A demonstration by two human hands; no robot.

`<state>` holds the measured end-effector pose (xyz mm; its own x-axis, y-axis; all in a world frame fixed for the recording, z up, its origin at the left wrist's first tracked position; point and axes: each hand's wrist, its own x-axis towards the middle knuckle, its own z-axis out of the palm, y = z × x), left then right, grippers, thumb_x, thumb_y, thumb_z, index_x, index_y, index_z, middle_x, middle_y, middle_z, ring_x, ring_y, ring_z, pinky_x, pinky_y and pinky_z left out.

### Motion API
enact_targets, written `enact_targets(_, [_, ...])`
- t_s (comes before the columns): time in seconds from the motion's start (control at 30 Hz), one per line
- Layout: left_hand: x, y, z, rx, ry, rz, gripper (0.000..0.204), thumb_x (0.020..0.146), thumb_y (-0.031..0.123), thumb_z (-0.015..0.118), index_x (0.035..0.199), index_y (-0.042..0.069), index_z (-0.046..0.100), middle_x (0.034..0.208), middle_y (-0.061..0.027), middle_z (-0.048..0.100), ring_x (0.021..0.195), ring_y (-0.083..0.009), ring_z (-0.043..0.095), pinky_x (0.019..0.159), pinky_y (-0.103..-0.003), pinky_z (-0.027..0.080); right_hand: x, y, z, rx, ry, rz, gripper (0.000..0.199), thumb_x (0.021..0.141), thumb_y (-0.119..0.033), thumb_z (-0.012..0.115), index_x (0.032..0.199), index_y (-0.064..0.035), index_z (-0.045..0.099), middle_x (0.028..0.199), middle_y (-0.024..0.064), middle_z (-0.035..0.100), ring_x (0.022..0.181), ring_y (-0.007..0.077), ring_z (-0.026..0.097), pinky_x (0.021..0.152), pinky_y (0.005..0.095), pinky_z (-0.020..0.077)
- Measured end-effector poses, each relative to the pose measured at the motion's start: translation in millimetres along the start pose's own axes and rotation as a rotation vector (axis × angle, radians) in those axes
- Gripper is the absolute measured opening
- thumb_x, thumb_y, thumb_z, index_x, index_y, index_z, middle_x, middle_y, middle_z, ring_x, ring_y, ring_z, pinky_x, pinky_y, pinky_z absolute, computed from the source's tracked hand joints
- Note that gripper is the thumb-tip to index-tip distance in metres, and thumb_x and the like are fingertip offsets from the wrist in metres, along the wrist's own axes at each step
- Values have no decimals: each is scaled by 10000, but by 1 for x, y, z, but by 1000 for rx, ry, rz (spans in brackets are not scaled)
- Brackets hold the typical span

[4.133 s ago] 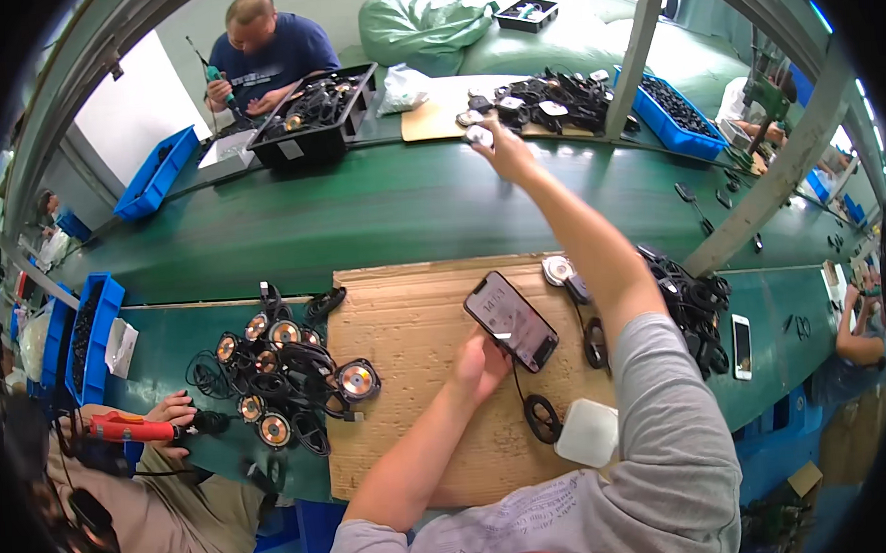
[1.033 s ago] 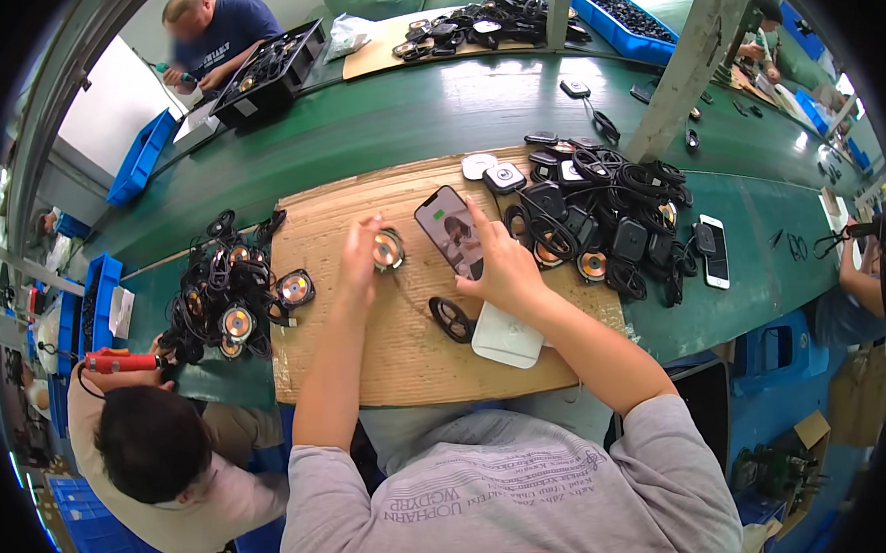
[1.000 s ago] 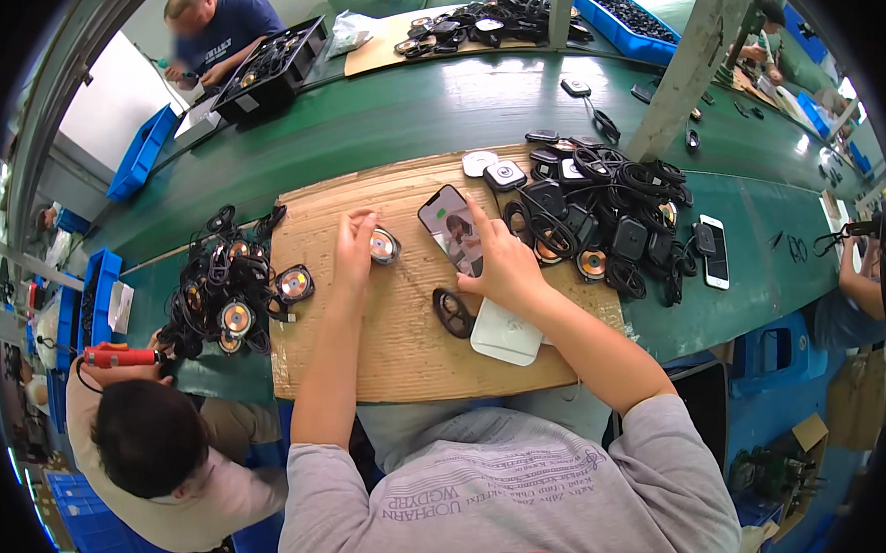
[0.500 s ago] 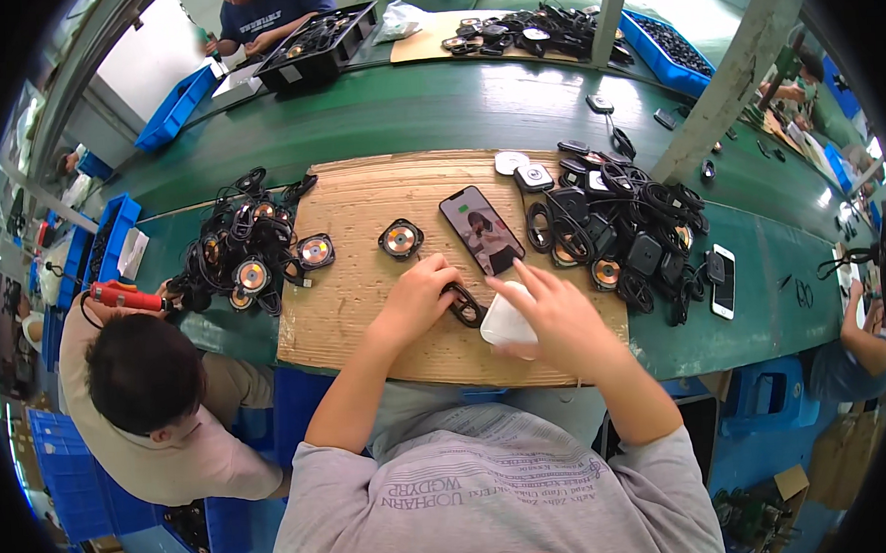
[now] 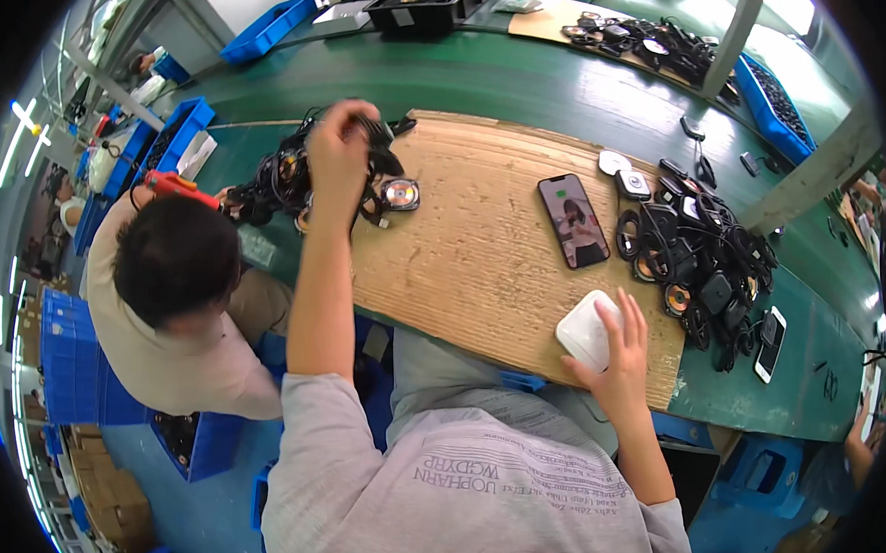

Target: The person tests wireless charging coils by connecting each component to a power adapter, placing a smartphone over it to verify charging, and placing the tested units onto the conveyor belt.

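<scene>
My left hand point(image 5: 341, 147) reaches far left over the edge of the brown cardboard sheet point(image 5: 482, 265) and into a pile of black round parts with cables point(image 5: 281, 180). Its fingers curl down among them, so its grip is hidden. A round part with a shiny disc point(image 5: 400, 192) lies just right of that hand. My right hand point(image 5: 619, 353) rests with its fingers spread on a white rectangular box point(image 5: 584, 330) at the sheet's near edge. A phone with a lit screen point(image 5: 573, 219) lies face up on the sheet.
A heap of black parts and cables point(image 5: 700, 265) covers the sheet's right end, with a second phone point(image 5: 770, 329) on the green table beside it. A seated person point(image 5: 171, 264) at my left holds a red tool point(image 5: 170, 182). Blue bins point(image 5: 175, 135) stand behind them.
My left hand has gone from the middle of the sheet out to the pile at the left. My right hand has stayed at the white box.
</scene>
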<state>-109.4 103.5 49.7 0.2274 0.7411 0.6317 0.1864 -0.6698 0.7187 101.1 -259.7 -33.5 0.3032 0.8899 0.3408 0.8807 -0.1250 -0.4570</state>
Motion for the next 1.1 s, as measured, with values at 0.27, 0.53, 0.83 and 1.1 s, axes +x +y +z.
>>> enact_targets(0.27, [40,-21,-79,503,60,184,244,834,-38,533,998,48,692,953,-67,700,826,-224,633,786,-309,494,36,-55,-76,886,39,-169,415,771,-14,688,1164,-86,577,1214,187,619,1111,336,600,949,416,475])
enact_targets(0.53, [-18,-82,-78,907,-373,-44,340,812,-18,512,1107,56,662,1149,-81,659,1027,-308,620,910,-367,486,44,-112,-158,1656,146,-587,309,816,-55,693,1067,-187,571,992,157,685,810,316,672,834,433,519])
enact_targets(0.83, [-50,16,73,406,-422,505,308,826,-21,614,1119,71,633,1234,-113,616,1071,-297,602,941,-381,487,31,-111,-185,1738,8,-602,339,889,-163,728,1178,-264,584,1046,-92,716,971,144,687,939,365,498])
enact_targets(1.1, [-79,14,164,186,-495,640,198,835,12,636,1021,80,649,1208,-83,638,995,-258,634,859,-358,528,34,-110,-181,1774,48,-732,259,928,-228,671,1163,-211,563,1095,33,665,966,206,666,910,402,500])
